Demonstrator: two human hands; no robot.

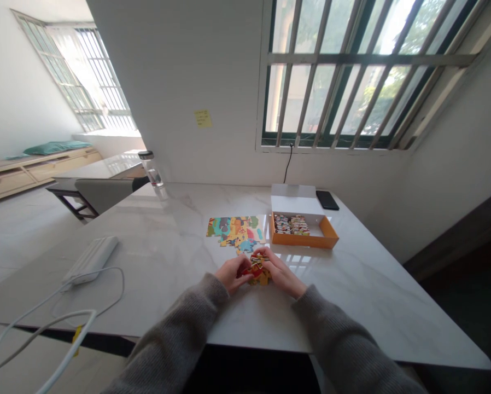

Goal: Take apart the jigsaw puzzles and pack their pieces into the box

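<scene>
Close to the table's front edge, my left hand [231, 274] and my right hand [283, 276] face each other around a small cluster of jigsaw puzzle pieces [261, 277]. A reddish piece lies under my left fingers and thumb, which are closed on it. My right hand's fingers curl over several stacked pieces; the fingers hide part of them. Just beyond my hands lies a partly joined jigsaw puzzle [238, 230], colourful with a stepped lower edge. To its right stands an open orange box [303, 241] with rows of upright pieces in its left part.
A black phone [327, 200] lies behind the box at the right. A clear bottle [151, 169] stands at the table's far left corner. A white power strip [92, 258] with looping white cables [71, 314] occupies the left side. A wall and barred window [344, 98] rise behind.
</scene>
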